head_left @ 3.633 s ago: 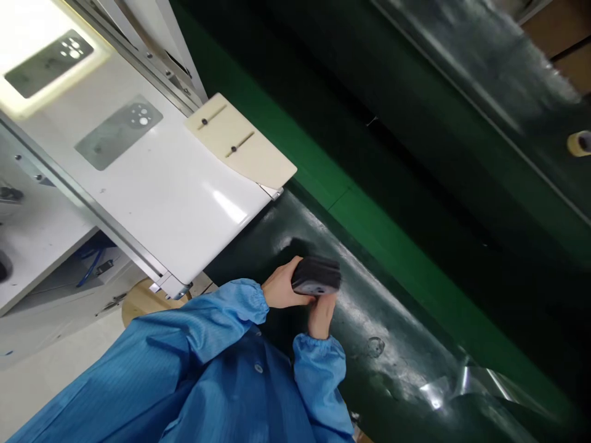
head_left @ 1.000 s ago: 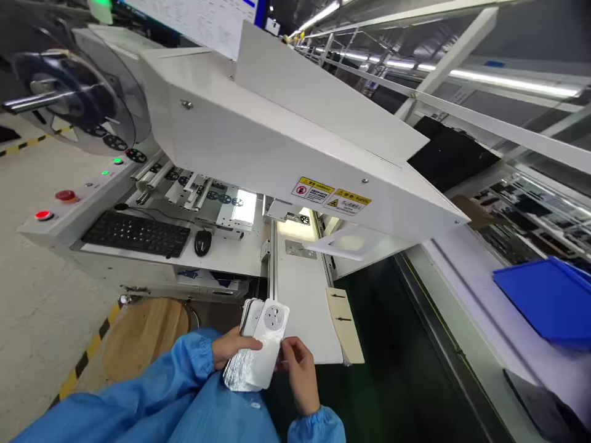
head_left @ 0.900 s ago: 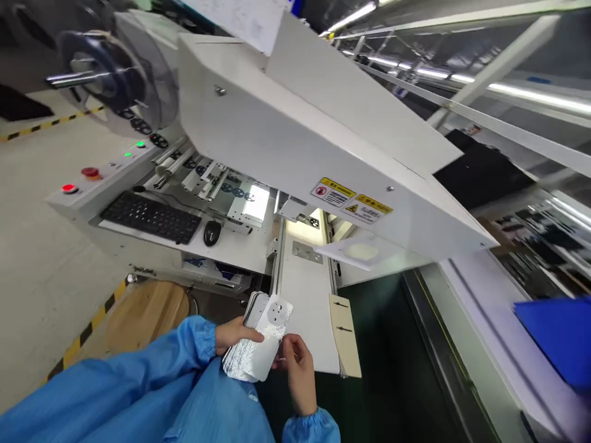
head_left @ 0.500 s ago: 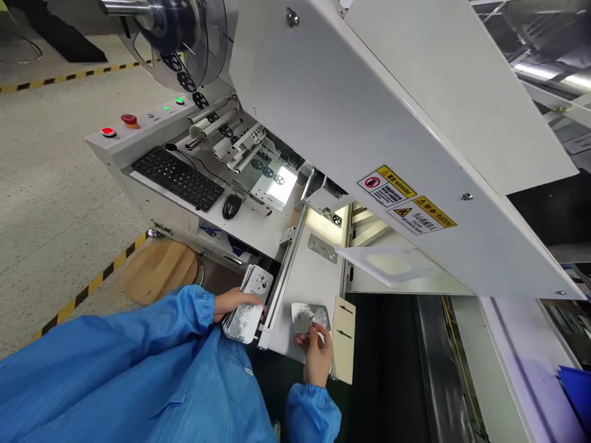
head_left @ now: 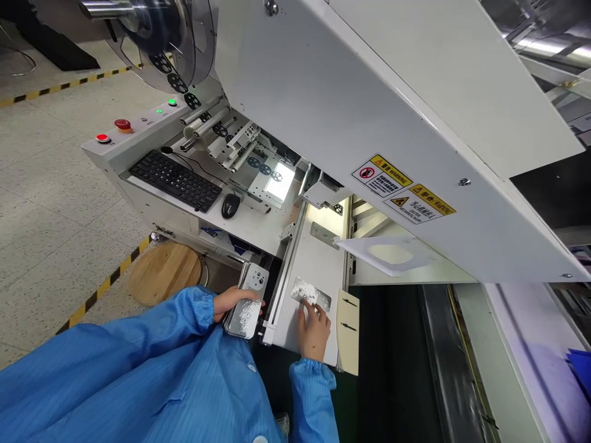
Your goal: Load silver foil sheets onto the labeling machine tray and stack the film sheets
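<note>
My left hand (head_left: pixel 235 301) is closed round a stack of silvery phone back plates (head_left: pixel 249 307), whose top plate shows round camera holes at its upper end. On the white conveyor (head_left: pixel 289 329) lies a single phone back plate (head_left: pixel 305 289), flat and glinting. My right hand (head_left: pixel 314 326) rests over its near edge with the fingers spread, fingertips touching or just above it; exact contact cannot be told. Farther along the conveyor sits another phone back plate (head_left: pixel 324 235), near a lit area.
Left of the conveyor are a black keyboard (head_left: pixel 175 179) and a mouse (head_left: pixel 231 205). A cream plate (head_left: pixel 348 332) borders the conveyor's right side. The big white machine cover (head_left: pixel 369 111) overhangs it. A round wooden stool (head_left: pixel 165 274) stands at lower left.
My right hand has loosened from the nearer plate, which has gone from raised in the fingers to flat on the conveyor. The left hand keeps its stack. The view has shifted slightly.
</note>
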Demonstrator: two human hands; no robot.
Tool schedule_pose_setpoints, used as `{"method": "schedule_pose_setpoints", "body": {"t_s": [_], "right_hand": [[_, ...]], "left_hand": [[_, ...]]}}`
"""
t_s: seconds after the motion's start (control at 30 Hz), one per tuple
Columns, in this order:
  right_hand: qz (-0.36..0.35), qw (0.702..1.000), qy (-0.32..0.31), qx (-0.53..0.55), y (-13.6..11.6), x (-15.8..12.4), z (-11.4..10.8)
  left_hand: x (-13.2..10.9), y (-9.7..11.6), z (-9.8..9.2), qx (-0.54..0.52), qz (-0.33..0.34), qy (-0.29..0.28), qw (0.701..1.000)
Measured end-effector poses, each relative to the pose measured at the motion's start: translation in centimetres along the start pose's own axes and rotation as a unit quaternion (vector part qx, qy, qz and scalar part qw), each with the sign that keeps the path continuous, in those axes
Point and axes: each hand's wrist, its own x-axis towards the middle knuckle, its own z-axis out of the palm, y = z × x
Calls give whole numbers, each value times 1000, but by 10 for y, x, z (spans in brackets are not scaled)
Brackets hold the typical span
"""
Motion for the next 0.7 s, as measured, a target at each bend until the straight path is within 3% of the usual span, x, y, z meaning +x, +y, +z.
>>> {"method": "schedule_pose_setpoints", "body": {"t_s": [0.27,0.53,0.63,0.7], "right_hand": [[-11,999,-39,32,-4,13,4],[-16,999,-20,45,-3,14,-1],[-20,998,3,66,-17,5,-14],[-36,993,27,109,-39,-5,-21]], "left_hand": [[2,0,-8,-8,14,-21,1000],[4,-1,-13,-14,6,-27,1000],[2,-4,-14,-26,16,-23,999],[-5,-7,-17,-44,33,-12,998]]}}
